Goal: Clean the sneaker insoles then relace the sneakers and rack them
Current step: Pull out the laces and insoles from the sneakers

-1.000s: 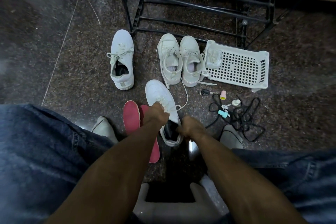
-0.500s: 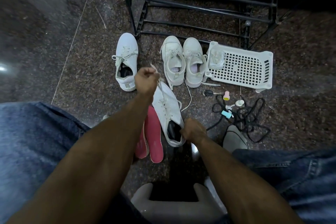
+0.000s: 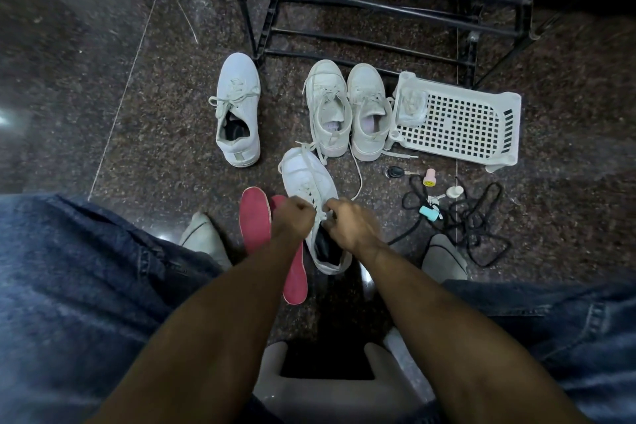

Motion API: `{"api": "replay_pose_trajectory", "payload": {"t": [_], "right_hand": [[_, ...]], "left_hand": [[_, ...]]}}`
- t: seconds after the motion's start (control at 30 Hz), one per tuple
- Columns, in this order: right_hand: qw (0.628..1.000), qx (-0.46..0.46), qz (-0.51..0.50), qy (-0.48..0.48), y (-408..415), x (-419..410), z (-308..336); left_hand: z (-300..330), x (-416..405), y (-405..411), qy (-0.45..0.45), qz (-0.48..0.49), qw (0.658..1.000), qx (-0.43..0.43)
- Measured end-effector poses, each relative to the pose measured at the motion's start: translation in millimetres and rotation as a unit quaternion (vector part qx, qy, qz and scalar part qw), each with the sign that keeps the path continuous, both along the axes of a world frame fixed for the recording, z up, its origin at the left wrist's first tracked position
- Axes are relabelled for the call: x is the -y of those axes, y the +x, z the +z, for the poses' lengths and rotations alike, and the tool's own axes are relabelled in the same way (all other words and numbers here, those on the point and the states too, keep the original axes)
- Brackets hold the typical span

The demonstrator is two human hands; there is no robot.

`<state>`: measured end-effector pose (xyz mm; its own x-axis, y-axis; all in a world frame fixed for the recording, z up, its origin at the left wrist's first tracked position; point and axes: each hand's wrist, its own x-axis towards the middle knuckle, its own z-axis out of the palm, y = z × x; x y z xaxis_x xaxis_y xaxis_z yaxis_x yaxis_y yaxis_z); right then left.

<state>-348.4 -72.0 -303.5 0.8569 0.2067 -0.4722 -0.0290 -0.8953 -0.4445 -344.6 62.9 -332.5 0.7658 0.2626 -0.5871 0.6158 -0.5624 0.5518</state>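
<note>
Lacing the near sneaker [image 3: 311,194]: left hand [image 3: 292,217] and right hand [image 3: 347,225], fingers curled and pinching the lace [image 3: 318,206] at the tongue, likely for tightening.

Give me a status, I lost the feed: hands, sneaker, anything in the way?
Left hand and right hand both at the laces of the near sneaker. Two red insoles lie beside it, uninserted. Black cord right, clear of hands.
</note>
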Motion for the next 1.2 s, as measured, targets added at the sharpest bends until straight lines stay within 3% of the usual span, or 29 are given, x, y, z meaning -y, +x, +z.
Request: {"api": "replay_pose_trajectory", "payload": {"t": [0.13,0.27,0.43,0.53,0.6,0.67,0.77,0.83,0.93,1.1,1.2], "right_hand": [[0.999,0.037,0.011,-0.007,-2.9,-2.3,-3.8],[0.999,0.033,0.032,0.005,-1.2,-3.4,-5.3],[0.992,-0.104,0.071,0.026,19.4,3.0,-1.3],[0.977,-0.197,0.061,0.047,33.2,-0.3,6.2],[0.962,-0.264,0.051,0.05,37.8,-2.3,13.7],[0.947,-0.316,0.043,0.042,37.8,-0.6,18.6],[0.929,-0.358,-0.024,0.088,36.3,13.8,23.1],[0.917,-0.351,-0.101,0.16,41.7,28.8,28.2],[0.909,-0.258,-0.229,0.232,60.6,53.4,40.5],[0.874,-0.106,-0.402,0.251,86.4,75.7,55.9],[0.854,-0.065,-0.444,0.264,90.0,72.6,52.4]], "left_hand": [[7.5,8.5,-27.0,-0.036,0.0,0.999,0.013],[12.6,4.3,-24.3,-0.015,-0.068,0.997,0.033],[11.8,2.3,-21.6,0.061,-0.147,0.987,0.016],[8.5,2.3,-21.3,0.063,-0.136,0.988,0.023],[5.2,1.6,-15.4,0.03,-0.058,0.998,0.002],[7.5,-1.0,-3.4,-0.089,0.127,0.987,-0.054],[25.4,-4.8,18.3,-0.268,0.35,0.895,-0.073],[40.1,-13.3,32.3,-0.287,0.383,0.878,-0.02],[56.9,-26.8,53.1,-0.27,0.443,0.853,0.063],[79.5,-45.1,86.7,-0.236,0.508,0.818,0.133],[86.4,-46.6,93.2,-0.223,0.502,0.821,0.157]]}}
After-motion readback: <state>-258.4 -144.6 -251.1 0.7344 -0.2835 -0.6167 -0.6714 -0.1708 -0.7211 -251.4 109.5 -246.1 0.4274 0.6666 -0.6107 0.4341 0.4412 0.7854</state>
